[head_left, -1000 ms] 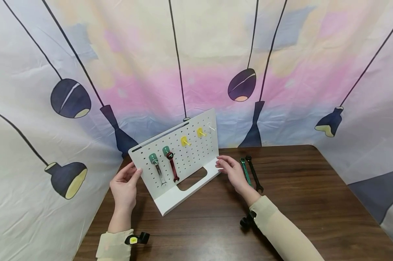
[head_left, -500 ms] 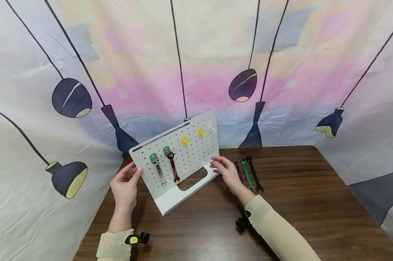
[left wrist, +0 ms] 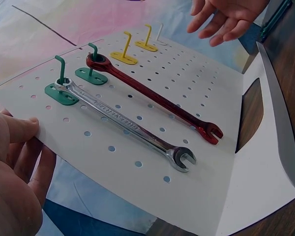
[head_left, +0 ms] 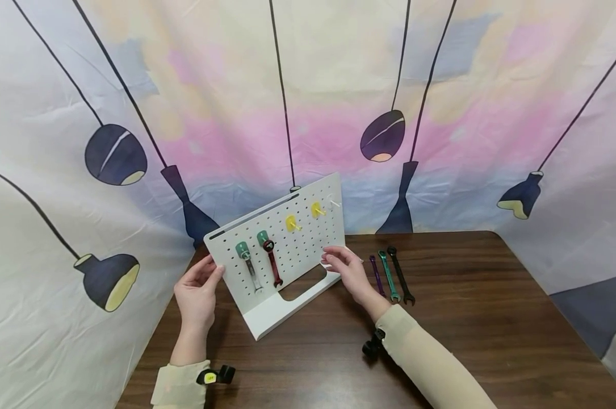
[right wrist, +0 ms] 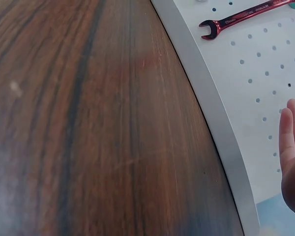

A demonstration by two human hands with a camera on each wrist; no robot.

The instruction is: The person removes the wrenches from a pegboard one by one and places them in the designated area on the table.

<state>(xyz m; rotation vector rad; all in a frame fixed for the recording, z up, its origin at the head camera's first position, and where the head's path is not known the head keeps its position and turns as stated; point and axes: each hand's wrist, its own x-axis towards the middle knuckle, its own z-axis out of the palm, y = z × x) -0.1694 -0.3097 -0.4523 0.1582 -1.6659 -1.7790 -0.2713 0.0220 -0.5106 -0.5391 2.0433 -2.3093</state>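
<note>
A white pegboard stand (head_left: 264,319) stands at an angle on the table. My left hand (head_left: 194,295) pinches its left edge, thumb on the front face and fingers behind. Two combination wrenches hang from green hooks (left wrist: 61,94): a chrome wrench (left wrist: 119,118) and a red wrench (left wrist: 157,98). Farther along the board are two yellow hooks (left wrist: 124,58) and a white or clear hook (left wrist: 160,35), all bare. My right hand (head_left: 352,278) hovers before the board's lower right part, holding nothing, its fingers loosely extended; in the right wrist view only part of that hand shows.
To the right of my right hand, a purple wrench (head_left: 377,277), a green wrench (head_left: 389,276) and a black wrench (head_left: 402,276) lie side by side on the wooden table (head_left: 471,318). A cloth printed with lamps (head_left: 318,130) hangs close behind.
My right hand has moved left across the board's lower right part, bringing the purple wrench into view. The left hand keeps its grip, and the board and hung wrenches stay put.
</note>
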